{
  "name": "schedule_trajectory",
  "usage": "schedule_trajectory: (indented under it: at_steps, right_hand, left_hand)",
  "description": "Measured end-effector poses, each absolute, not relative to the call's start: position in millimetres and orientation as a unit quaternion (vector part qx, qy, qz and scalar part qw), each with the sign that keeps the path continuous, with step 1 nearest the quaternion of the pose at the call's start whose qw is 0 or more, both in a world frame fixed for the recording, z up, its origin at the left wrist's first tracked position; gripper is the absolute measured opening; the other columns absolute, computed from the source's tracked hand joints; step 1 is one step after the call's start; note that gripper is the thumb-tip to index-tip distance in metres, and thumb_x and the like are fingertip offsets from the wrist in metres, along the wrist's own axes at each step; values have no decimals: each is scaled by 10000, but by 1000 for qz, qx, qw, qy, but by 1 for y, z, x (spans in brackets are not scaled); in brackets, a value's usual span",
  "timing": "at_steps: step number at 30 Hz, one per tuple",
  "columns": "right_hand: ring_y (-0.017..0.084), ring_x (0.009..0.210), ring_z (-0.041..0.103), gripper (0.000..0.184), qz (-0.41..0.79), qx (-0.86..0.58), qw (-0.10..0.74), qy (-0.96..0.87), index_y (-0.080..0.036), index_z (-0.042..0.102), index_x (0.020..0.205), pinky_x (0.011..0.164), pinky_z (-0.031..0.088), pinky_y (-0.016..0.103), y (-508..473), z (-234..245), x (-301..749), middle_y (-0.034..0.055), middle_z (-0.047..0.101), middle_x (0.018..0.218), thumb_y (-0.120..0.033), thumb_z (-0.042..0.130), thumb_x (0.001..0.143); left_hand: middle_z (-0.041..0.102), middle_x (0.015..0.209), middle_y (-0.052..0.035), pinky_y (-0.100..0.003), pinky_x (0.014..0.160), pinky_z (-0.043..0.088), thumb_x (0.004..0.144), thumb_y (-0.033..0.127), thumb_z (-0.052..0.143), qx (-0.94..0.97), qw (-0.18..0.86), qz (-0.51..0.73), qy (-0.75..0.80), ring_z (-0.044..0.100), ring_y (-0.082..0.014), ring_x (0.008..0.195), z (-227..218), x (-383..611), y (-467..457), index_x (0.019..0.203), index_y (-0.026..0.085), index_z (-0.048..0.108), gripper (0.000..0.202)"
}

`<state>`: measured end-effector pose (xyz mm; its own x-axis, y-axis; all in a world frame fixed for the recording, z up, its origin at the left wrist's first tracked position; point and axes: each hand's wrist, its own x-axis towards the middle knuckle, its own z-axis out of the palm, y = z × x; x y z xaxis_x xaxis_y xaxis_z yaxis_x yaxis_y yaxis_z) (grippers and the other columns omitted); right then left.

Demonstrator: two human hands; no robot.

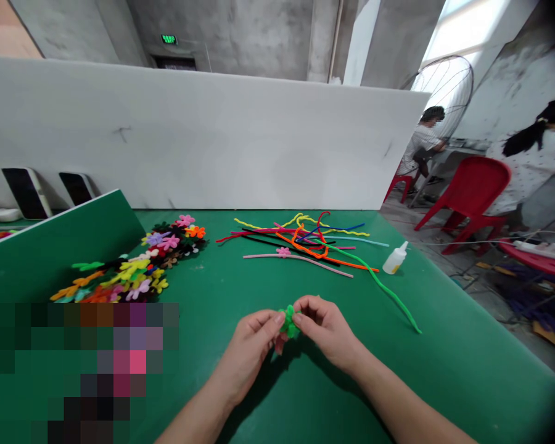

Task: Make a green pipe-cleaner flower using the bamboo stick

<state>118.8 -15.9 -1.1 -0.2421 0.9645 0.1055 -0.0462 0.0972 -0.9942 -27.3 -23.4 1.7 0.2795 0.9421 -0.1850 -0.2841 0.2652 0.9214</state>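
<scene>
My left hand (252, 345) and my right hand (326, 327) meet over the green table (444, 370), near its front middle. Both pinch a small green pipe-cleaner flower (288, 322) held between the fingertips; a bit of pink shows under it. Beyond my hands lies a loose bundle of coloured pipe cleaners (305, 237), with a pink flower (283, 251) on a pink stem and a long green pipe cleaner (388, 293) trailing to the right.
A heap of finished pipe-cleaner flowers (139, 268) lies at the left. A small white glue bottle (394, 259) lies at the right. A white board (213, 135) walls the table's back. People sit beyond the right edge by a red chair (472, 191).
</scene>
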Motion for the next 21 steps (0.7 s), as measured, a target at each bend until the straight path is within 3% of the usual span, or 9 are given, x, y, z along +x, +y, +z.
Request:
schedule_trajectory:
  at_steps: [12, 21]
  right_hand:
    - [52, 462, 343, 249, 674, -391, 432, -454, -141, 511, 646, 452, 247, 192, -14, -5, 119, -44, 455, 549, -342, 657, 655]
    - [75, 527, 397, 222, 602, -403, 450, -522, -127, 556, 773, 511, 320, 211, -13, 0, 119, -30, 475, 598, -331, 604, 700]
  left_hand:
    - [467, 569, 32, -197, 509, 304, 785, 235, 523, 579, 575, 394, 422, 382, -85, 539, 1, -29, -24, 648, 137, 600, 185]
    - [509, 560, 32, -202, 518, 337, 743, 239, 579, 469, 616, 456, 439, 420, -82, 520, -3, -27, -22, 602, 150, 561, 167]
